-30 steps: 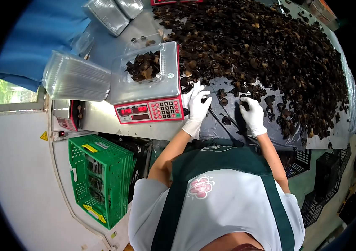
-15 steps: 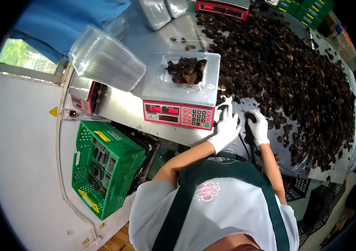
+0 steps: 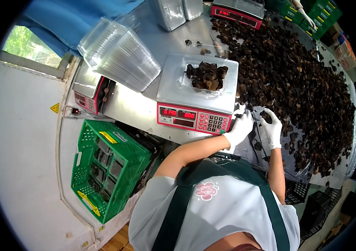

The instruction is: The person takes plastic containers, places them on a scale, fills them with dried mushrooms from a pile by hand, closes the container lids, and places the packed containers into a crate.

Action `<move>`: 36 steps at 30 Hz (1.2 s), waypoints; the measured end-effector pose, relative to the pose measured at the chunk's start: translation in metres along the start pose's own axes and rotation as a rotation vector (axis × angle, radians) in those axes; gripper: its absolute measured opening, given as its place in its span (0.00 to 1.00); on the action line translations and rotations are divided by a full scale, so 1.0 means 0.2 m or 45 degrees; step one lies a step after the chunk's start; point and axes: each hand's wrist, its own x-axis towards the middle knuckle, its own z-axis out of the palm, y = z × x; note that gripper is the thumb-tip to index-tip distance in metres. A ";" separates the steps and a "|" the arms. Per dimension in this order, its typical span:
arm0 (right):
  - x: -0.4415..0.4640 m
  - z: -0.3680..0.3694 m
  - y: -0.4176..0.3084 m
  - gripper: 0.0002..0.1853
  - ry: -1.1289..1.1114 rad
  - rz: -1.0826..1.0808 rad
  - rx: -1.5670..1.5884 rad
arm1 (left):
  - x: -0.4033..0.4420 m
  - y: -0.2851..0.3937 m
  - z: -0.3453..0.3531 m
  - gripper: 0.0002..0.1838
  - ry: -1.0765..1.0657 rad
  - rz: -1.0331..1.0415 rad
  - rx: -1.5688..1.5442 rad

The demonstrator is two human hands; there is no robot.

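Note:
Both my hands wear white gloves. My left hand [image 3: 241, 129] is beside the right front corner of the red scale [image 3: 194, 121], fingers bent over dark pieces; whether it grips any is unclear. Close to its right, my right hand [image 3: 272, 129] curls thumb and fingers around a dark fungus piece [image 3: 266, 117]. Between the hands, loose pieces lie on grey plastic sheeting [image 3: 251, 157]. A clear tray of dark fungus [image 3: 207, 76] rests on the scale's metal plate [image 3: 170, 85]. The display reads 0.140. A large heap of dark fungus [image 3: 295, 79] spreads beyond my hands.
Stacked clear trays [image 3: 121, 54] stand left of the scale, with a second scale [image 3: 89, 90] below them. Another scale [image 3: 236, 14] is at the far side. A green crate [image 3: 132, 161] holds packed trays at lower left. A co-worker's gloved hand [image 3: 307, 19] shows near green crates [image 3: 322, 19].
The view has swung left, so the scale and trays appear farther right. My left hand's fingers have drawn in from a more spread pose. A co-worker's hand has come into view at the top.

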 end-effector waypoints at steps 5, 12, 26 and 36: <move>-0.06 0.10 0.12 0.20 -0.252 -0.050 -0.305 | 0.01 0.00 0.10 0.15 -0.022 0.026 0.300; -0.27 0.38 0.22 0.19 -0.022 0.192 -0.044 | 0.01 -0.05 0.10 0.09 -0.087 0.117 -0.212; 0.11 0.27 -0.69 0.23 -0.151 -0.087 0.695 | 0.03 -0.76 -0.79 0.06 0.580 -0.232 -1.292; 0.49 0.65 -1.11 0.32 -0.525 -0.916 -0.576 | -0.20 -1.35 -0.71 0.23 0.594 -0.505 -0.670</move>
